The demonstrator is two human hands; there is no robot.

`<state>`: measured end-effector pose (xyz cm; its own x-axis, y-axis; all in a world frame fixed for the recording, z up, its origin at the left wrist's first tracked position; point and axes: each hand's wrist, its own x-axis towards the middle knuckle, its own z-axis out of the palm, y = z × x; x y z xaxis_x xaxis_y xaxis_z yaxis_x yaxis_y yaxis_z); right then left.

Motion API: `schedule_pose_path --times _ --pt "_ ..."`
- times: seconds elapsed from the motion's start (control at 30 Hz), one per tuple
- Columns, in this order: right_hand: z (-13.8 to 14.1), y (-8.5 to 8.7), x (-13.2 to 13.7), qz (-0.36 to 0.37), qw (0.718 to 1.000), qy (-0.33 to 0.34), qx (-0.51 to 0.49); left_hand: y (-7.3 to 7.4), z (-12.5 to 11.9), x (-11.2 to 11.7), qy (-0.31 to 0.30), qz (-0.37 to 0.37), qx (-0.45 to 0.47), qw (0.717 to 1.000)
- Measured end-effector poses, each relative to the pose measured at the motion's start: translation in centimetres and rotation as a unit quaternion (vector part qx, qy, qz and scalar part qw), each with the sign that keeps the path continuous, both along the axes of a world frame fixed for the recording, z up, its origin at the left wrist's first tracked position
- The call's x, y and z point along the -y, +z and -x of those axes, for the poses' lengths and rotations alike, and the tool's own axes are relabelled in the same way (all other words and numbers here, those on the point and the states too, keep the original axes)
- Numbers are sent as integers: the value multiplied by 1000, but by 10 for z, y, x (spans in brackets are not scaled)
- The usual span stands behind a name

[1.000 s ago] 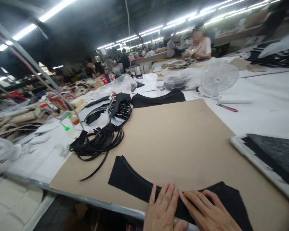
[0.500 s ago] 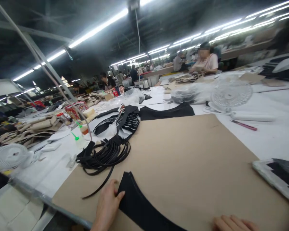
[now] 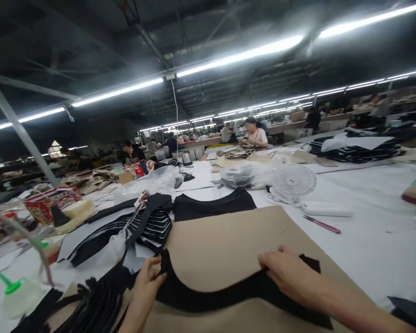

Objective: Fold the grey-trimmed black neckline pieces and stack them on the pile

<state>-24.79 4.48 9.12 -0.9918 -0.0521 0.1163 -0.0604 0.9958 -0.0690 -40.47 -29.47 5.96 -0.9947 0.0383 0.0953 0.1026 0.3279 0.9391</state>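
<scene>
A curved black fabric piece (image 3: 208, 296) lies across a brown cardboard sheet (image 3: 225, 240) in front of me. My left hand (image 3: 143, 289) pinches its left end between thumb and fingers. My right hand (image 3: 289, 273) rests on its right end, fingers curled over the cloth near the far corner. A bundle of black straps (image 3: 93, 307) lies just left of my left hand.
Striped black-and-white garments (image 3: 138, 226) and a black panel (image 3: 211, 206) lie beyond the cardboard. A small white fan (image 3: 293, 182), a pink pen (image 3: 321, 225), plastic bags (image 3: 152, 182), a green-capped bottle (image 3: 15, 291) and stacked dark cloth (image 3: 353, 148) sit around. People work at far tables.
The view tilted up and the fabric piece now lies farther from me. My right hand moved forward onto its right end; my left hand still grips the left end.
</scene>
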Motion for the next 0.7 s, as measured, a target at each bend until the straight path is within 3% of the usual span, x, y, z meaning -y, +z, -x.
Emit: schedule_pose_path --times 0.13,0.27,0.4,0.53,0.63,0.7 --pt "91 20 -45 -46 998 -37 24 12 90 -56 20 27 -27 999" --pt "167 17 -80 -83 994 -66 21 10 169 -98 57 69 -57 994" --pt "225 10 -93 -113 990 -86 5 3 221 -126 91 128 -87 984" --pt "251 1 -91 -121 987 -89 -56 -7 225 -137 130 200 -145 960" --pt "239 -2 -88 -108 988 -79 -77 -17 194 -137 106 253 -194 942" --pt "211 0 -87 -97 992 -63 -54 -25 163 -133 38 275 -212 937"
